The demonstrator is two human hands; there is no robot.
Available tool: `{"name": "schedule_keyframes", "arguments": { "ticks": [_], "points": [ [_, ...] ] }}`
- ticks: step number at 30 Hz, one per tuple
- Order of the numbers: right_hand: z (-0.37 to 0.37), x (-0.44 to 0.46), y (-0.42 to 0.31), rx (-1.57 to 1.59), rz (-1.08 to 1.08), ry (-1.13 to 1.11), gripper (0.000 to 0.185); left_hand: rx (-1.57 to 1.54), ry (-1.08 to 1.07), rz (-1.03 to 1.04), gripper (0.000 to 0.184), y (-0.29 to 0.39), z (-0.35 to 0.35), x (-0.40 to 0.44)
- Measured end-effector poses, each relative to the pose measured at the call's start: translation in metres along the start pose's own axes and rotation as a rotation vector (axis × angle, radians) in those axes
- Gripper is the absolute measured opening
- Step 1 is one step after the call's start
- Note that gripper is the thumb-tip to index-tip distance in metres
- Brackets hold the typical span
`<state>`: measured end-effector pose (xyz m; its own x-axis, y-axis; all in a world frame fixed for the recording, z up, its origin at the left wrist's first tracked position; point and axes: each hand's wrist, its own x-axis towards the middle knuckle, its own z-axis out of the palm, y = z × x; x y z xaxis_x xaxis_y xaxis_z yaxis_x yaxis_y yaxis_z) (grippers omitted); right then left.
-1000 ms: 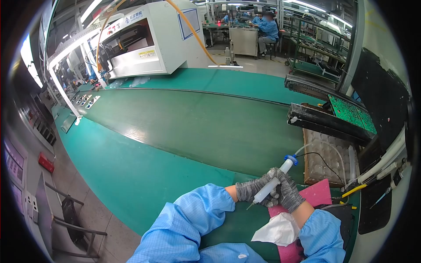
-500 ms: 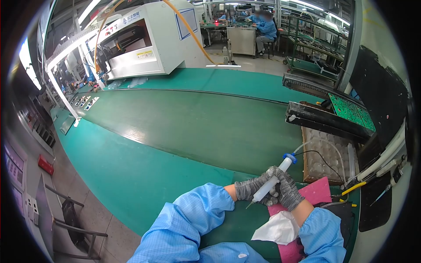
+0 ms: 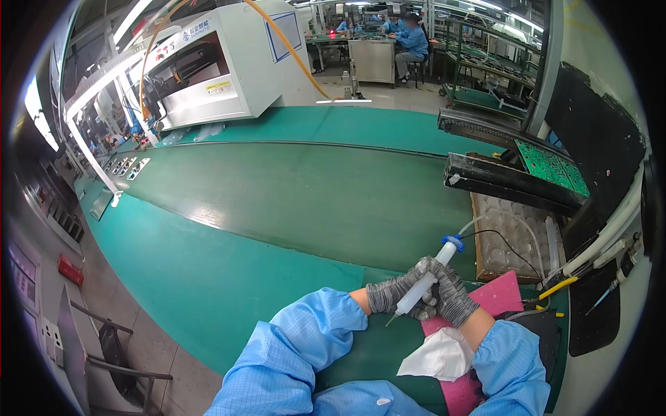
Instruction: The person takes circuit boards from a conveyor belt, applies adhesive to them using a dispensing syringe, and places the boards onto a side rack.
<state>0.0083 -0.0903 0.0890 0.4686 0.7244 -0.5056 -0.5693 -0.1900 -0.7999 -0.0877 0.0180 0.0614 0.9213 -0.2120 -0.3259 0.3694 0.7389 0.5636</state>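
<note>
The grey-gloved left hand [image 3: 390, 295] and right hand [image 3: 452, 298] clamp around a white, blue-capped plastic syringe [image 3: 415, 293]. A flat pink sheet [image 3: 502, 292] and crumpled white tissue [image 3: 438, 355] lie beside the right hand, a brown-sided tray [image 3: 480, 244] beyond.

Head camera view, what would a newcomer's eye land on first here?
Probably the blue-capped syringe right of centre near the bottom, held between the gloved left hand and right hand, needle pointing down and left. Next, the bright pink sheet around the right wrist, with a crumpled white tissue partly over it. The big white machine stands out at upper left.
</note>
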Motion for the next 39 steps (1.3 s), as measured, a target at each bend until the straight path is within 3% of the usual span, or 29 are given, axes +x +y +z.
{"name": "schedule_keyframes", "arguments": {
  "ticks": [3,6,7,10,13,16,39],
  "points": [
    [0.004,-0.003,-0.002,0.02,0.026,0.041,0.024,0.049,-0.124,-0.048,0.061,0.001,-0.007,0.007],
    [0.004,-0.008,-0.004,0.096,0.005,-0.206,0.024,0.01,0.005,-0.026,0.061,0.0,-0.001,0.001],
    [0.011,-0.014,-0.007,0.06,0.013,-0.124,0.026,-0.071,-0.078,-0.117,0.062,-0.007,-0.019,0.011],
    [0.0,-0.001,0.002,-0.01,0.003,-0.08,0.03,-0.226,-0.268,-0.133,0.068,-0.004,-0.02,0.014],
    [0.0,-0.002,0.0,-0.104,-0.002,-0.046,0.031,0.071,-0.017,-0.062,0.072,0.007,0.005,-0.002],
    [0.003,-0.009,-0.004,-0.055,-0.017,-0.083,0.03,0.011,-0.139,-0.042,0.072,0.003,-0.006,0.004],
    [0.003,-0.004,0.002,-0.025,-0.04,-0.067,0.029,0.058,-0.032,-0.044,0.073,0.004,0.001,0.0]
  ]
}}
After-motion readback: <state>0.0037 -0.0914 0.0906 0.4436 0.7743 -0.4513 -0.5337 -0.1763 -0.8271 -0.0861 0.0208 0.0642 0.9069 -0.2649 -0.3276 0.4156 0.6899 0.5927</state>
